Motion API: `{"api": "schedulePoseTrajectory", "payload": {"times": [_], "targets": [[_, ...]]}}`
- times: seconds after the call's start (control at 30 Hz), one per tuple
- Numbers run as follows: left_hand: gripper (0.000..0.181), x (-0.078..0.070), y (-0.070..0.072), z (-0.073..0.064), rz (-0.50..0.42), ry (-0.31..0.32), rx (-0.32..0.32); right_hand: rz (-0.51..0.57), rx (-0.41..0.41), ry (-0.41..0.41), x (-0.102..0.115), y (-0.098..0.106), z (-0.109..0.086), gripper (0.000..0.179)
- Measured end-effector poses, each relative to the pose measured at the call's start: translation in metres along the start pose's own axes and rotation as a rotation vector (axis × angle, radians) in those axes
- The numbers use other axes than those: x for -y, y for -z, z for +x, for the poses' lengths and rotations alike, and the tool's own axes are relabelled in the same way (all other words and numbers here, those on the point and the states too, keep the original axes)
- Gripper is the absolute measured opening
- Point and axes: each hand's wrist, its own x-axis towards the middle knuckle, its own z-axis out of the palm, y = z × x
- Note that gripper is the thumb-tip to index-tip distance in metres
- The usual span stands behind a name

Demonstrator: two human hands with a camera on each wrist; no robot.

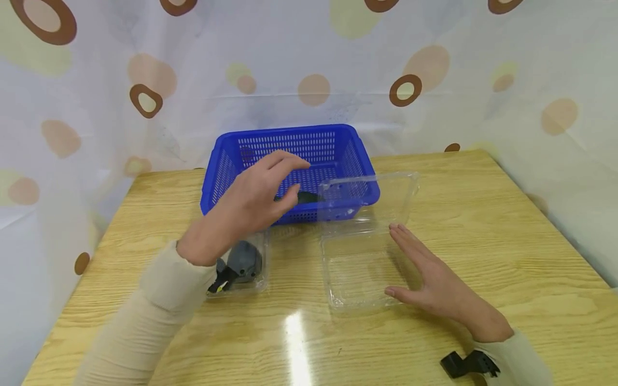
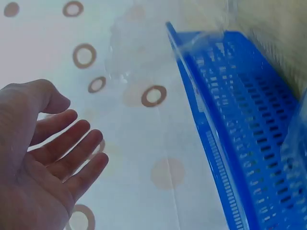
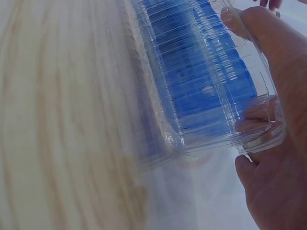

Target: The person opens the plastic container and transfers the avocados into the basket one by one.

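head view: on a wood-grain desk [image 1: 483, 230], a blue basket [image 1: 222, 174]. the left hand [image 1: 253, 201] hangs over the basket's near rim, thumb and fingers apart, holding nothing. in front of the basket's right end, the right hand [image 1: 434, 287], fingers spread, touches the side of an open clear box [image 1: 359, 273]; in front of its left end, a clear tray [image 1: 264, 268] holds a dark grey object [image 1: 244, 261]. left wrist view: loosely bent fingers, beside the basket. right wrist view: fingers show through the clear box, before the basket.
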Motion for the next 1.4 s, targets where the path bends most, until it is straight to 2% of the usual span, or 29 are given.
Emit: {"api": "schedulePoseTrajectory", "payload": {"times": [0.07,0.13,0.4,0.5,0.67,0.8,0.9,1.03,1.17,1.4], "targets": [[0.034,-0.007,-0.002,-0.006,-0.007,-0.038,-0.031,-0.001,0.005,-0.003,-0.001,0.0,0.0,0.105],[0.036,-0.013,-0.006,-0.012,-0.009,-0.05,-0.035,-0.003,0.009,-0.008,-0.001,0.0,0.0,0.104],[0.043,-0.029,-0.024,-0.031,-0.014,-0.046,-0.029,-0.009,0.01,-0.011,-0.002,0.0,0.0,0.105],[0.047,-0.034,-0.034,-0.039,-0.023,-0.033,-0.003,-0.008,0.011,-0.012,-0.002,0.0,0.0,0.105],[0.059,-0.043,-0.048,-0.048,-0.046,0.028,0.113,-0.007,0.014,-0.008,-0.002,0.0,0.001,0.105],[0.074,-0.05,-0.06,-0.051,-0.07,0.086,0.281,-0.007,0.012,-0.005,-0.002,0.0,0.001,0.105],[0.086,-0.055,-0.07,-0.053,-0.052,0.123,0.414,-0.002,0.014,-0.013,-0.002,0.0,0.001,0.105],[0.101,-0.059,-0.084,-0.056,-0.01,0.139,0.52,0.003,0.02,-0.023,-0.002,0.0,0.001,0.104],[0.108,-0.06,-0.095,-0.06,0.013,0.128,0.556,-0.005,0.014,-0.012,-0.002,-0.001,0.001,0.104],[0.11,-0.061,-0.103,-0.062,0.09,0.089,0.529,-0.015,0.008,-0.003,0.0,0.0,0.0,0.104]]}}
